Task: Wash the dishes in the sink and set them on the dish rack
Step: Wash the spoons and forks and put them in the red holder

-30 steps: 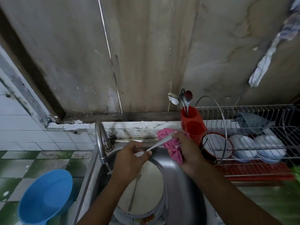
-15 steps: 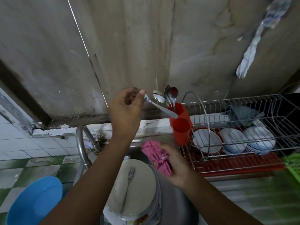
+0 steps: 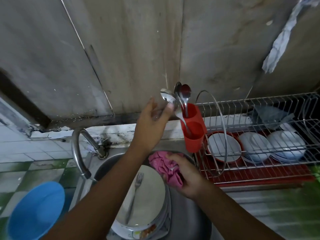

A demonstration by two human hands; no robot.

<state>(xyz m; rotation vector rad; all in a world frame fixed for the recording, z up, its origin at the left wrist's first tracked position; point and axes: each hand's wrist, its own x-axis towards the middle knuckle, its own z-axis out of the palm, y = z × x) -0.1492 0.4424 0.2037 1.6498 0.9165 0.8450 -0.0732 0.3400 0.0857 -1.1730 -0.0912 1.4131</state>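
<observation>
One blue basin (image 3: pixel 34 212) beside sink (image 3: pixel 190 224)

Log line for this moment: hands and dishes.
left hand: fingertips on spoon, handle in red holder | right hand: grips pink cloth over sink | pending: fork on plate in sink

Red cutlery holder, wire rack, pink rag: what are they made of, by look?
Red two-cup cutlery holder: likely moulded plastic, matte; uniform opaque colour, thick rounded rim. Silver wire dish rack: thin shiny metal rods, chromed or stainless, cannot tell which. Crumpled pink cloth in the right hand: soft fabric, matte; it bunches into loose folds.
</observation>
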